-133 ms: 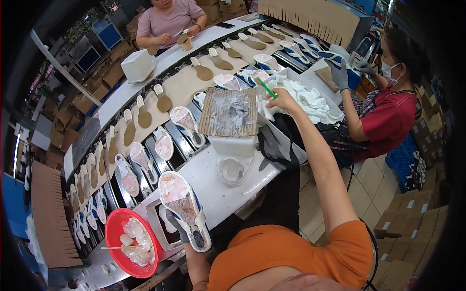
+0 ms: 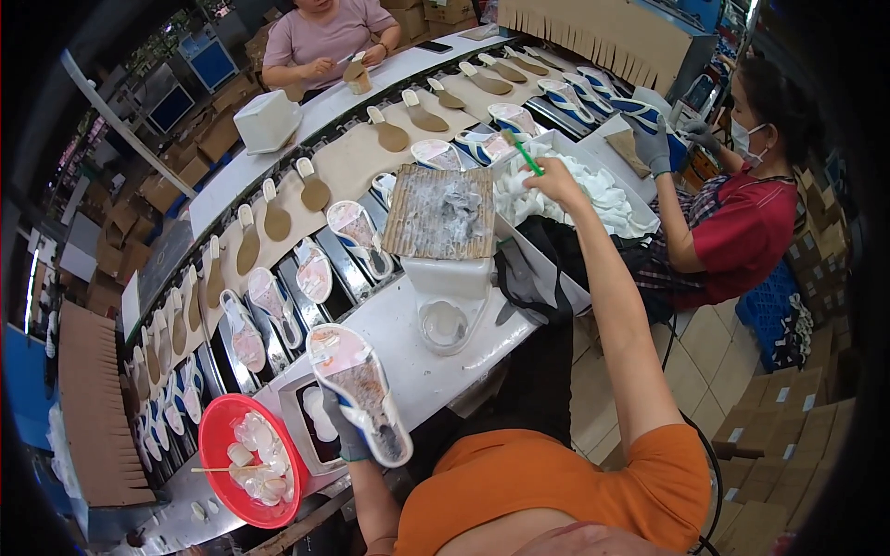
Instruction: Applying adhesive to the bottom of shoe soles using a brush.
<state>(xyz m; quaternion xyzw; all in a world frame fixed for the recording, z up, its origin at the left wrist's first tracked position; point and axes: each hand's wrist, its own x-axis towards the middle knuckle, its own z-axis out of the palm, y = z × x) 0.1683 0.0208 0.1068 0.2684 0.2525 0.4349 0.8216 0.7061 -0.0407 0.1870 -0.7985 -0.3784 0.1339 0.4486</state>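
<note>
Got my left hand [image 2: 352, 439] clamped on the shoe [image 2: 358, 382], lower centre, right hand [image 2: 559, 183] pinching the brush [image 2: 527, 157], upper centre, and tbh a slack pinch could drop it on the cloths [image 2: 598, 196].

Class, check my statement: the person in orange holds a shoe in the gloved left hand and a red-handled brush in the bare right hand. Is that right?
Not quite: the brush has a green handle, not a red one, as the head view shows. The rest stands: the gloved left hand holds the shoe, and the bare right hand holds the brush.
</note>
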